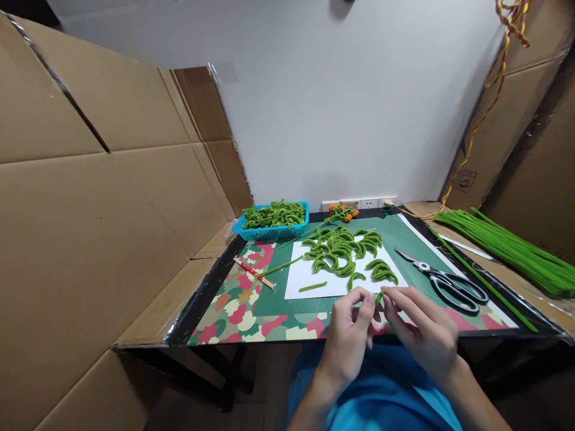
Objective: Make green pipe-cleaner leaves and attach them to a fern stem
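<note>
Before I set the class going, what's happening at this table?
Someone's left hand and right hand hold a short green piece near the front of the table. Curled green pieces lie on white paper, with scissors to the right. More green pieces fill a blue basket at the back left. Long green stems lie far right.

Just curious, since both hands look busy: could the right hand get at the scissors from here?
Probably yes: the scissors lie near the right hand with nothing seen between, though it is busy with a green piece.
</note>
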### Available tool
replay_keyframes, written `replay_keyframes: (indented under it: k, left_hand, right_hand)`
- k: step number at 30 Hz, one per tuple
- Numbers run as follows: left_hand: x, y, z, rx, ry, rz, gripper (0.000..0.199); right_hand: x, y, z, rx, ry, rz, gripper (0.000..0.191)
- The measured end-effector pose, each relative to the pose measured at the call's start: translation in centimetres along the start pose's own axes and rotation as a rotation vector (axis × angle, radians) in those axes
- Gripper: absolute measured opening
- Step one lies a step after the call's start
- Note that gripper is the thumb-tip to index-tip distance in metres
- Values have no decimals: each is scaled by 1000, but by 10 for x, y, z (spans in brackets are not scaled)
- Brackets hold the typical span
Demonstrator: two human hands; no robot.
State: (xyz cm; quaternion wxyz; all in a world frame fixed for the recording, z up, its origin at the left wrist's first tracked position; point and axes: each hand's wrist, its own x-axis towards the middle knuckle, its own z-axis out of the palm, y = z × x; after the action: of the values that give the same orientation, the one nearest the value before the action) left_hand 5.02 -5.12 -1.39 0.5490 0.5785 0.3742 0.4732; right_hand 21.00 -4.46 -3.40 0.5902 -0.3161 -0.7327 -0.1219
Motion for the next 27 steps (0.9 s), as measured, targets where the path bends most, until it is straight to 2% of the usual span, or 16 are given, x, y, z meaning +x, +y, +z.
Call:
replay_keyframes:
  k: [10,17,27]
  left_hand:
    - [-3,-2,0,-119,-77,-88,50]
    - [-2,-7,-1,-131,-126,-92,47]
    - [-4,-7,-6,-11,-92,-103,49]
  right_hand:
    - [-4,0,9,8,6,-19,25]
    - [-12,3,11,10,-10,-35,29]
    - [-10,0,12,-18,-32,-135,27]
